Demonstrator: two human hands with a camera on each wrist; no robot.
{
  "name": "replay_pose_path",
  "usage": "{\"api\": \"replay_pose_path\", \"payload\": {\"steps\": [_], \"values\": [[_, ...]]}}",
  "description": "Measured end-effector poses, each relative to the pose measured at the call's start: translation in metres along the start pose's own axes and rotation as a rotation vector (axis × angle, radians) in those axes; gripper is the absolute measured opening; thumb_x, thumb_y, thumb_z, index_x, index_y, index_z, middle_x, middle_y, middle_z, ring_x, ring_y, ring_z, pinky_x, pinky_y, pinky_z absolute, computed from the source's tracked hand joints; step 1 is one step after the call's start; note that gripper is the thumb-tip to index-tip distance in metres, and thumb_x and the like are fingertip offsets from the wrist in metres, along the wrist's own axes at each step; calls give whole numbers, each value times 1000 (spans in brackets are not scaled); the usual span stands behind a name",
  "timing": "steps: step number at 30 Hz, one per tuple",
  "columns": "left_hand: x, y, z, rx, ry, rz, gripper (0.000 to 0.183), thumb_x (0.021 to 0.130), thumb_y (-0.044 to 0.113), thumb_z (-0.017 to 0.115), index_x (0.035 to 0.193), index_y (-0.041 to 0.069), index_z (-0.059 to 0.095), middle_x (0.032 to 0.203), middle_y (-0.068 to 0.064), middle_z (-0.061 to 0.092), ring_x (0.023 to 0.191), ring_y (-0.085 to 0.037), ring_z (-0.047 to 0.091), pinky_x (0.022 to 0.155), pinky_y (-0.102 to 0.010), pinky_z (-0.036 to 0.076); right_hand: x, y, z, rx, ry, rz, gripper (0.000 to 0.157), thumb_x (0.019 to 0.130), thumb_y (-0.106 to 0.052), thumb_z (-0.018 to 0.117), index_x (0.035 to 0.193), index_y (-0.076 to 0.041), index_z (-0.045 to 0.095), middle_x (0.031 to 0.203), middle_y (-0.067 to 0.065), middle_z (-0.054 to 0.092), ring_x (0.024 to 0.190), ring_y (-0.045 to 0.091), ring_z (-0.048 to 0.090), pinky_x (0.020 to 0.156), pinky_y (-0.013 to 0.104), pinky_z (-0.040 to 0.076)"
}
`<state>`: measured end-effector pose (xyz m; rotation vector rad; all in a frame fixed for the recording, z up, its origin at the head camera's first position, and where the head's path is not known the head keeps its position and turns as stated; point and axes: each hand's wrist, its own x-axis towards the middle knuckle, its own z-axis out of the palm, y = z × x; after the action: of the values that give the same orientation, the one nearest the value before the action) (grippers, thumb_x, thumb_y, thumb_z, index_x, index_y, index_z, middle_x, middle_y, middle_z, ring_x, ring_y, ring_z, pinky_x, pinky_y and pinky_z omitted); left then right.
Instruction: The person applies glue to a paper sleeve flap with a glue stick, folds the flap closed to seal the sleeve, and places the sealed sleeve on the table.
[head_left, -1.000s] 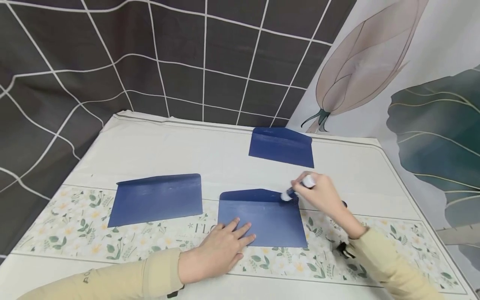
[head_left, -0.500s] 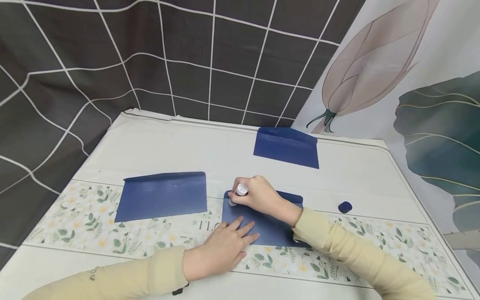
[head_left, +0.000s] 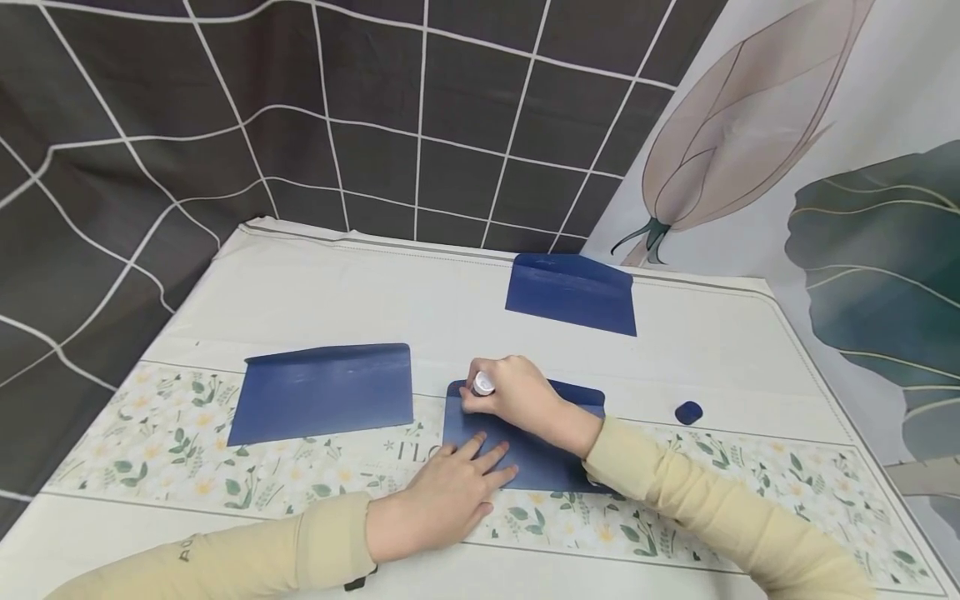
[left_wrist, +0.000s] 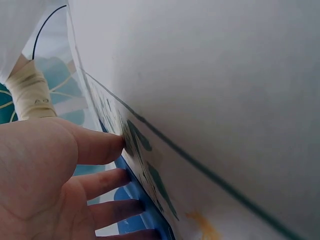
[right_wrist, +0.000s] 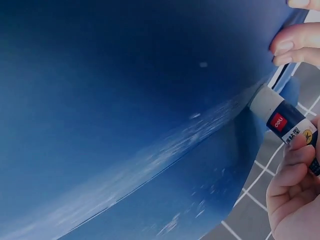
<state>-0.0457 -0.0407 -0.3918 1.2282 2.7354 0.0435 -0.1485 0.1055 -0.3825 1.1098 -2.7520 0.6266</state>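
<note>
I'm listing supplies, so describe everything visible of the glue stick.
The glue stick is a plastic-looking tube: white collar, dark blue band with a red deli label, a yellow round mark and a white base. It is held base-up in the grip of the right hand, collar against the nearest blue envelope near the left end of its flap. The glue itself is hidden.
</note>
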Motion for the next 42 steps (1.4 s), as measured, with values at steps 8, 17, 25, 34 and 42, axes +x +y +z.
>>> {"api": "replay_pose_path", "payload": {"steps": [8,17,25,34,42], "values": [[1,1,-1,-3,11,-3,49,95,37,55,142,27,48,150,-3,43,136,-31,44,97,-47,49,-22,19,-14,-24,30,66,11,80,-25,71,78,-15,66,64,-5,68,51,0,53,52,17,45],[2,-1,-2,-24,-6,0,48,96,36,55,142,27,48,150,-2,43,137,-30,43,98,-47,49,-49,42,-32,-21,47,164,10,79,-21,72,76,-16,66,64,-6,68,49,-3,50,51,18,45],[2,-1,-1,-39,-13,3,48,96,35,55,143,26,47,151,-3,42,137,-30,42,98,-47,50,-75,61,-46,-55,47,266,9,80,-21,70,76,-14,66,62,-4,68,48,-1,49,47,18,42],[0,0,-2,-54,0,0,48,96,34,55,142,25,48,150,-3,42,137,-30,43,98,-47,50,-100,73,-60,-96,41,390,8,84,-22,67,80,-16,67,44,-10,51,40,4,34,44,21,31],[1,-2,-3,-72,-16,8,48,95,33,57,142,25,48,150,-2,42,137,-30,43,98,-48,50,-110,77,-63,-123,75,428,7,85,-22,66,81,-16,67,37,-12,33,36,4,24,40,22,26]]}}
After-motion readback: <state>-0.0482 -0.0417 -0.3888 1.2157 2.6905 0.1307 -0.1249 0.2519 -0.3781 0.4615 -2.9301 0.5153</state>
